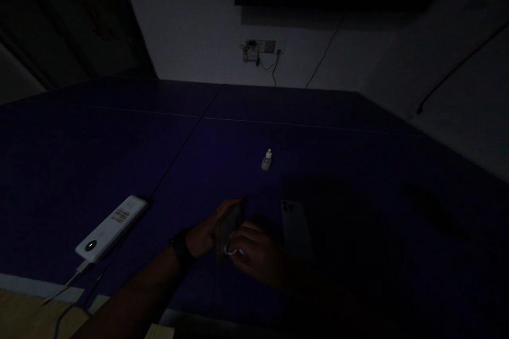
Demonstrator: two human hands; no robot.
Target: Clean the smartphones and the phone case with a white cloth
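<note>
1 phone (227, 226) sits between left hand (204, 234) and right hand (254, 252).

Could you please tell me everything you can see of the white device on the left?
The white device is long and slab-like, with rounded corners and a smooth, plastic-looking shell. Brownish print, too small to read, marks its upper face; near its closer end a dark oval window shows a small bright mark. A pale cable meets that end. It lies flat and slanted on the blue surface, its far end pointing rightward. Neither the left hand nor the right hand touches it.
</note>
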